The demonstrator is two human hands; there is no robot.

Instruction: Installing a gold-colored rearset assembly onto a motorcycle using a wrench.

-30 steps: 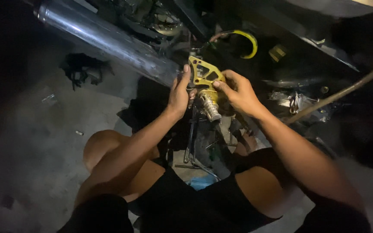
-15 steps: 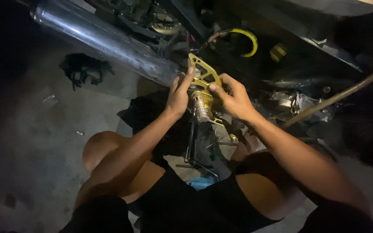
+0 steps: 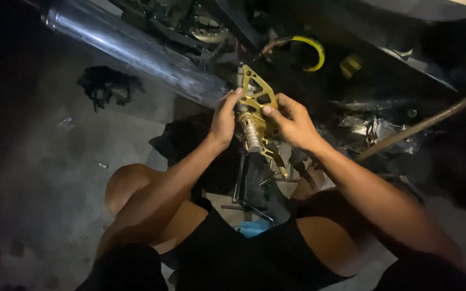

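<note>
Dim concrete floor, gold cut-out footpeg bracket, left hand and right hand seemingly pinching its edges

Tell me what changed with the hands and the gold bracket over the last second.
Little changed. The right hand slid slightly up the perforated gold metal footrest bracket; the left hand kept its fingertips on the bracket's left edge. Both hands still hold it beside the long chrome exhaust pipe; the person's crouch is unchanged.

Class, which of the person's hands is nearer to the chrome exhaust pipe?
Left. The left hand lies just beside the chrome exhaust pipe; the right hand is beyond the gold bracket.
</note>
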